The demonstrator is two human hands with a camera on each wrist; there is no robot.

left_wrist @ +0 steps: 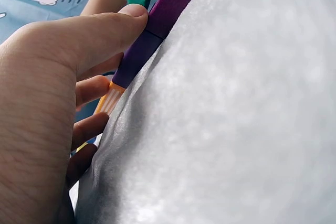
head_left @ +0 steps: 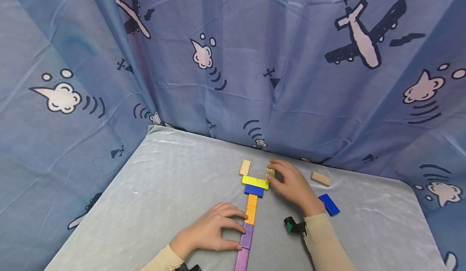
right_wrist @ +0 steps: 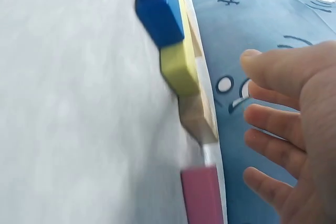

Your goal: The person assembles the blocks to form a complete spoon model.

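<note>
A line of blocks runs up the table: a magenta block [head_left: 242, 259], a purple block [head_left: 246, 236] and an orange block [head_left: 251, 208]. Across its far end lie a blue block [head_left: 253, 190] and a wider yellow block [head_left: 255, 181]. Beyond the yellow one, two plain wooden blocks stand apart, one at left [head_left: 245, 167], one at right [head_left: 270, 172]. My left hand [head_left: 214, 228] rests its spread fingers and thumb along the line's left side. My right hand [head_left: 291, 182] is beside the right wooden block; the right wrist view shows its spread fingers apart from it.
To the right lie a loose tan block [head_left: 320, 178] and a loose blue block [head_left: 329, 204]. A pink block [right_wrist: 202, 195] shows low in the right wrist view. Grey cloth covers the table [head_left: 174, 174]; a blue printed curtain [head_left: 233, 60] hangs behind.
</note>
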